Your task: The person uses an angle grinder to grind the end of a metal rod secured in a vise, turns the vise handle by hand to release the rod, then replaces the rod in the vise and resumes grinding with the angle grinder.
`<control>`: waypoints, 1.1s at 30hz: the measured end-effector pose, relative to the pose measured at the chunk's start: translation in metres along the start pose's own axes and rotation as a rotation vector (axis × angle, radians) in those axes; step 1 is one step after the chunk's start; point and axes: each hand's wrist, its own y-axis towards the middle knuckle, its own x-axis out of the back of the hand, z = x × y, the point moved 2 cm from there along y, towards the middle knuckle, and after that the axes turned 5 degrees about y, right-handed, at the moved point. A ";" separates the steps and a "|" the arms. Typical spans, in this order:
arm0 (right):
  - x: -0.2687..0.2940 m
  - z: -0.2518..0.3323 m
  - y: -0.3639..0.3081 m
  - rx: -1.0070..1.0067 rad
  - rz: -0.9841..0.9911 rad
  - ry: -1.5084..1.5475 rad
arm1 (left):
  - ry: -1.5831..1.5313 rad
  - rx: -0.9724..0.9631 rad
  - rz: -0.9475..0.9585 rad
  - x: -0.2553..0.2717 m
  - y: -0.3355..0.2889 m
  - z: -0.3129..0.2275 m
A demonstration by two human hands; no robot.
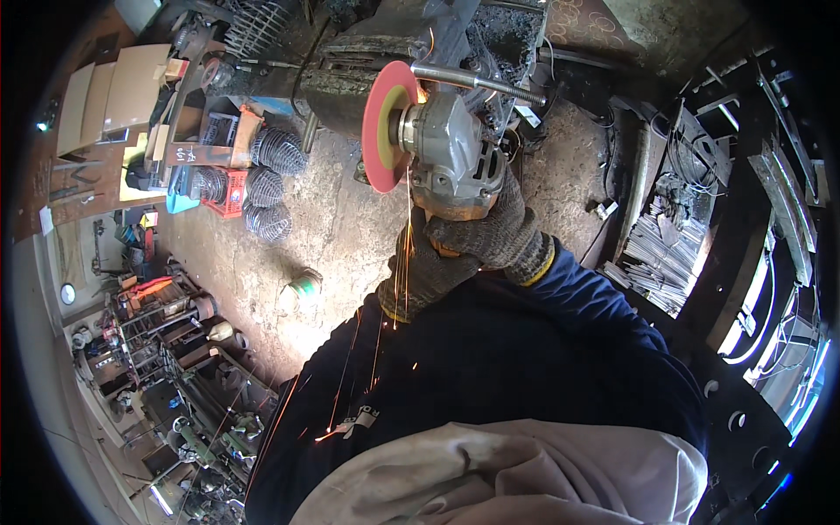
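Both my hands, in grey knitted gloves with yellow cuffs, are closed around a metal-bodied angle grinder [451, 144]. My right hand [503, 232] wraps the rear of its body, and my left hand [424, 280] grips just below, closer to my chest. The grinder's red disc [378, 131], with a yellow centre, stands on edge beside the near end of a steel rod [477, 80] that is threaded at its right end. Orange sparks [405, 254] glow there and stream down over my left glove and dark sleeve. The exact contact point is hidden behind the grinder head.
A dark, worn metal block [337, 101] stands at the bench ahead. To the left are wire coils [278, 149] and a red crate [232, 194]. A small round spool [304, 289] lies on the floor. Bundled metal strips [661, 254] sit at right; machinery [188, 437] fills the lower left.
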 end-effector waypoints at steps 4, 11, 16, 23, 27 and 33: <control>0.009 -0.005 0.002 0.049 0.034 -0.182 | -0.059 0.035 0.008 0.007 0.003 -0.015; 0.001 0.009 0.004 -0.008 0.027 -0.267 | -0.038 0.020 0.116 0.010 0.005 -0.013; 0.003 0.003 -0.002 -0.004 -0.002 -0.242 | 0.053 0.088 0.070 0.009 -0.005 0.000; 0.004 -0.012 -0.002 0.010 0.007 -0.139 | -0.058 0.034 0.095 0.012 0.001 -0.001; -0.002 -0.004 -0.002 0.080 -0.001 -0.234 | 0.060 -0.005 0.112 0.021 0.004 -0.011; 0.000 -0.007 -0.001 0.041 -0.009 -0.158 | 0.125 -0.005 0.049 0.014 -0.006 0.007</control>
